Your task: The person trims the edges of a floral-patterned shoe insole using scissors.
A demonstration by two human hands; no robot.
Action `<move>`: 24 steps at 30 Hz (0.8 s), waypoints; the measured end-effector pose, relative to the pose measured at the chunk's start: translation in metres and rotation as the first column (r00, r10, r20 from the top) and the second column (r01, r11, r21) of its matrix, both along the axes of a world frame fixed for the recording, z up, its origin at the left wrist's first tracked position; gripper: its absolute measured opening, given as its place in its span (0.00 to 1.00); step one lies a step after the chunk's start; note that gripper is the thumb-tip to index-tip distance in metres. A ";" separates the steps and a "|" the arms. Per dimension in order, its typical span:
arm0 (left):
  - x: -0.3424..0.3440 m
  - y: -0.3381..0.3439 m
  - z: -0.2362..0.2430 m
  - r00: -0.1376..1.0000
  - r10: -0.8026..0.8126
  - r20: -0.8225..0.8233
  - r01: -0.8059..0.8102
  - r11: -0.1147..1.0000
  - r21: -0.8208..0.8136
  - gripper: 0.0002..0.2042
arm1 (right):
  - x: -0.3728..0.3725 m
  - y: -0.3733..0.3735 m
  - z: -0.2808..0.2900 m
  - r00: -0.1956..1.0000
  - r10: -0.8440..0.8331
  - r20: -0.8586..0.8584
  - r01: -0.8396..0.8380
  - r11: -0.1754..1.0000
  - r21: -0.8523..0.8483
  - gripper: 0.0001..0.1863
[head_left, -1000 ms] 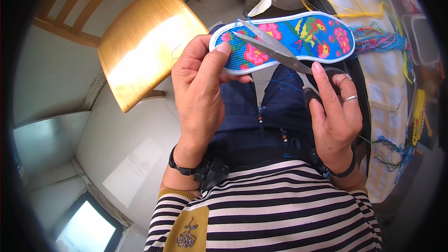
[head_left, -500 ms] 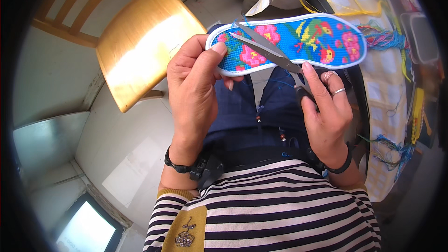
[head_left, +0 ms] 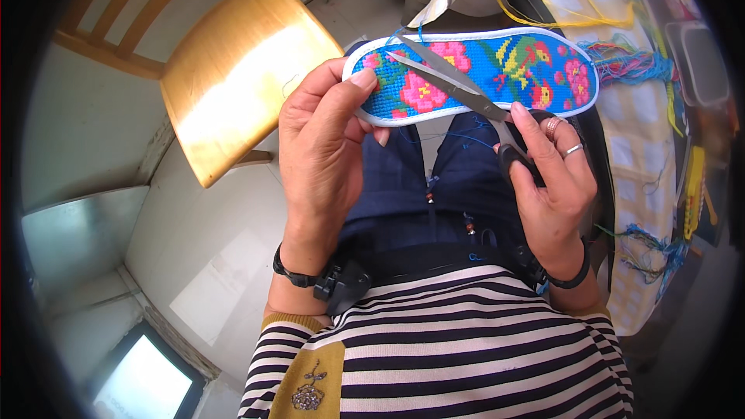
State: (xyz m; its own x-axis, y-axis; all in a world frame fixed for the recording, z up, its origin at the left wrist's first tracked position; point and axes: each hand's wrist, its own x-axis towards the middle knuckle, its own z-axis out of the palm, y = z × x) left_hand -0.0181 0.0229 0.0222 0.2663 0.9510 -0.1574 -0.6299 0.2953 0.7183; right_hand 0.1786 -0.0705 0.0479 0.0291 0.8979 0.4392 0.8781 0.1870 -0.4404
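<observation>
My left hand (head_left: 322, 128) grips the left end of a cross-stitched insole (head_left: 481, 85), thumb on top and fingers beneath. The insole is blue with pink flowers, colourful birds and a white edge. My right hand (head_left: 555, 167) holds dark-handled scissors (head_left: 458, 89), with fingers in the loops. Their blades are slightly parted and lie across the insole's face, the tips close to its far left edge. Blue thread (head_left: 420, 31) sticks up at that edge near the tips. Another loose blue thread hangs below the insole, over my dark trousers (head_left: 388, 186).
A wooden chair (head_left: 240, 54) stands at the left. At the right, a checked cloth (head_left: 632, 132) carries bundles of coloured thread (head_left: 632, 66), a clear plastic box (head_left: 702, 54) and a yellow tool (head_left: 693, 194). Yellow thread (head_left: 566, 19) loops at the top right. A lit screen (head_left: 147, 380) is at lower left.
My right hand has shifted slightly right and down with the scissors. The insole's right end has tilted a little and drawn left. My left hand keeps its grip.
</observation>
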 end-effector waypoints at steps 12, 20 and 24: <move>0.000 0.001 0.000 0.999 0.018 -0.048 -0.018 1.000 0.020 0.08 | 0.001 -0.003 0.009 0.998 0.008 0.067 -0.007 1.000 -0.017 0.33; 0.002 0.001 0.002 0.992 0.045 -0.117 -0.038 0.997 0.065 0.08 | 0.005 -0.002 0.015 0.986 -0.004 0.165 0.008 1.000 -0.026 0.34; 0.004 0.000 0.002 0.992 0.026 -0.124 -0.017 0.997 0.074 0.06 | 0.006 -0.003 0.013 0.968 -0.007 0.249 0.010 1.000 -0.013 0.34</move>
